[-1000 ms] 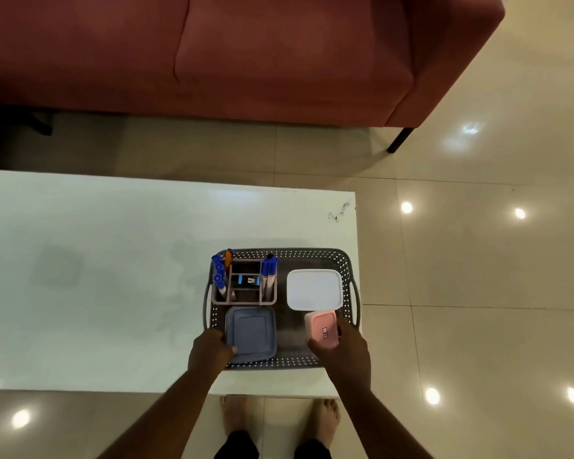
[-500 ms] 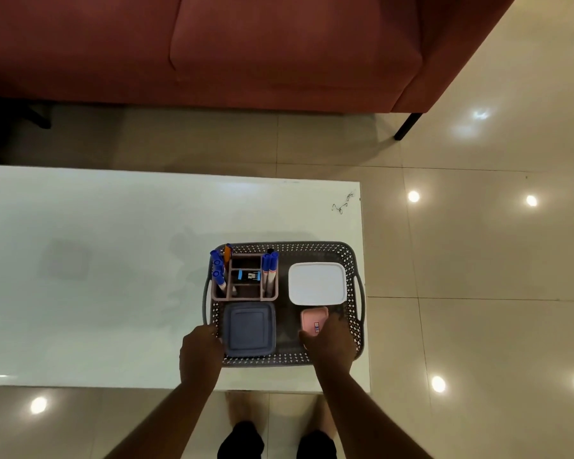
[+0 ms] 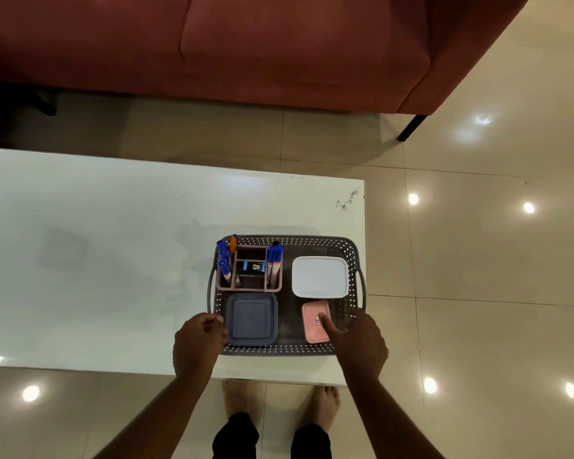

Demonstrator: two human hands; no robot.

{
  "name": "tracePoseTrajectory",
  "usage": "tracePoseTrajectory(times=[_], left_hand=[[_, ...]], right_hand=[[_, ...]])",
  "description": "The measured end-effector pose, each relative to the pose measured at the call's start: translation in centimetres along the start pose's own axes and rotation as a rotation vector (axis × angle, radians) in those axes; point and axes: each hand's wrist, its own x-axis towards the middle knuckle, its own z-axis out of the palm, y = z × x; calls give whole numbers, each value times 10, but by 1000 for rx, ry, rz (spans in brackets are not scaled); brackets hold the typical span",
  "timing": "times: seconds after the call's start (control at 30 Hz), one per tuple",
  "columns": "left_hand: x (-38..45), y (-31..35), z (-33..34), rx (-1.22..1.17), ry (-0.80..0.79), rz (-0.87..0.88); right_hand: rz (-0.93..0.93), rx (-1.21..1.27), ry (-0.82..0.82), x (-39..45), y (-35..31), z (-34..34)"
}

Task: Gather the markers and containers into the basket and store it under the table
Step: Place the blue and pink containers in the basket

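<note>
The gathering half of the job looks finished: the grey perforated basket (image 3: 287,240) sits at the near right corner of the white table (image 3: 113,260), and everything visible is already inside it. A pink compartment organiser (image 3: 249,286) with blue markers (image 3: 274,256) standing in it fills the basket's far left corner, a white-lidded container (image 3: 319,276) the far right, a blue-grey lidded container (image 3: 252,319) the near left, and a small pink container (image 3: 314,321) the near right. No marker or box shows on the bare tabletop. The left hand (image 3: 198,342) is loosely curled at the basket's near left corner; I cannot tell whether it grips the rim. The right hand (image 3: 362,342) rests at the near right corner, its thumb touching the small pink container's lid. What remains, by my judgement, is lifting the basket and stowing it under the table.
</note>
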Motion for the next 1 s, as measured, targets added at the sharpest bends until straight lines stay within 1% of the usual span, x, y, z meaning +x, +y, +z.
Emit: tracePoseTrajectory(times=[0.13, 0.2, 0.27, 0.37, 0.43, 0.57, 0.73, 0.87, 1.0], left_hand=[[9, 5, -11, 6, 126, 81], [15, 7, -13, 20, 142, 121], [23, 12, -13, 34, 87, 99], [36, 24, -9, 69, -87, 29], [40, 31, -7, 123, -155, 58], [47, 31, -8, 134, -118, 53], [47, 11, -19, 101, -93, 18], [24, -4, -38, 81, -56, -20], [-14, -10, -77, 14, -11, -82]], right_hand=[[5, 196, 165, 12, 20, -13], [0, 266, 193, 24, 25, -14], [11, 331, 102, 36, 25, -12], [23, 421, -108, 51, 20, -7], [15, 426, -134, 55, 17, -7], [53, 438, -96, 57, 17, -8], [75, 421, -84, 46, 18, -9], [64, 428, -75, 20, 16, -15], [6, 435, -108, -16, 9, -39]])
